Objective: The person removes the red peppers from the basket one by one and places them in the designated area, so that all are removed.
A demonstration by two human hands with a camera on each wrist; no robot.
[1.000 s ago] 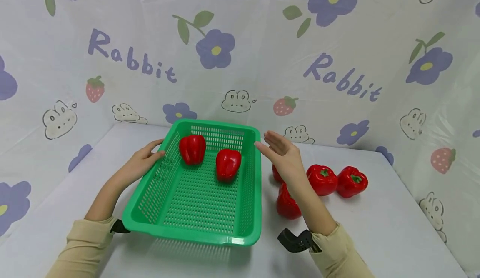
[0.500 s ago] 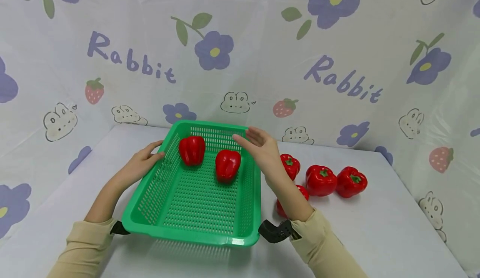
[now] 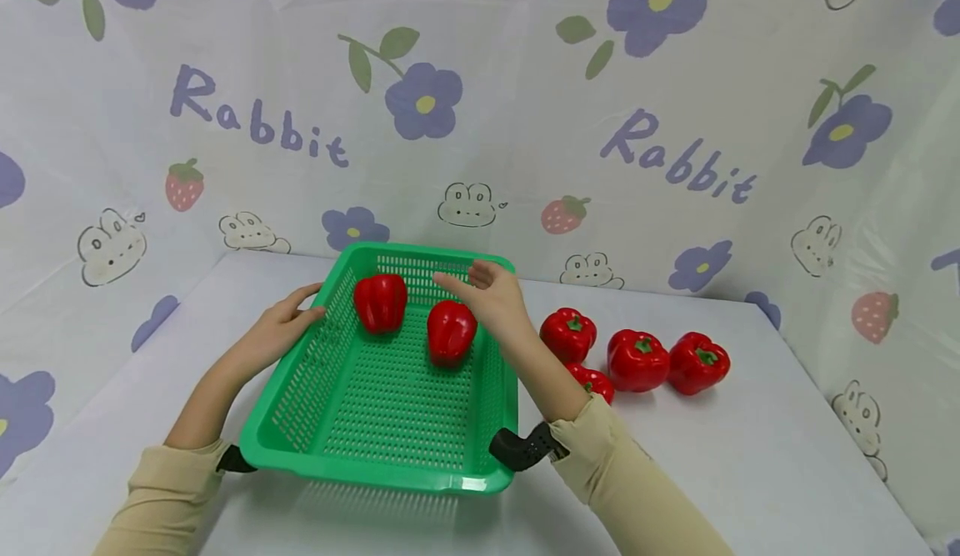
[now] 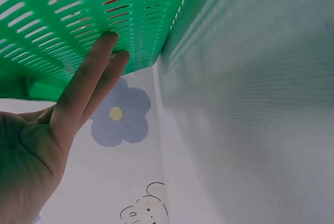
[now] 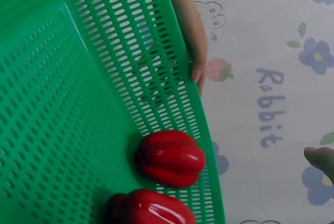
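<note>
My left hand (image 3: 273,338) lies at the left side of a green plastic basket (image 3: 375,478), thumb at the rim. In the left wrist view its straight fingers (image 4: 86,80) rest along the slotted outer wall. Over the basket's back right part hovers my right hand (image 3: 491,299), fingers extended and nothing held. Two red bell peppers are in the basket: one near the back left (image 3: 381,303), the other (image 3: 451,335) just below my right hand. The right wrist view shows this pair against the slotted wall, with only a right fingertip (image 5: 319,157) at its edge.
Several red bell peppers stand on the white table (image 3: 720,464) right of the basket, among them a middle pepper (image 3: 637,362) and a rightmost pepper (image 3: 698,363). My right forearm partly covers the nearest pepper (image 3: 594,381). A printed cloth (image 3: 525,106) hangs behind.
My right hand has moved left, from beside the basket's right rim to over its inside, uncovering more of the peppers on the table. My left hand stays at the basket's side.
</note>
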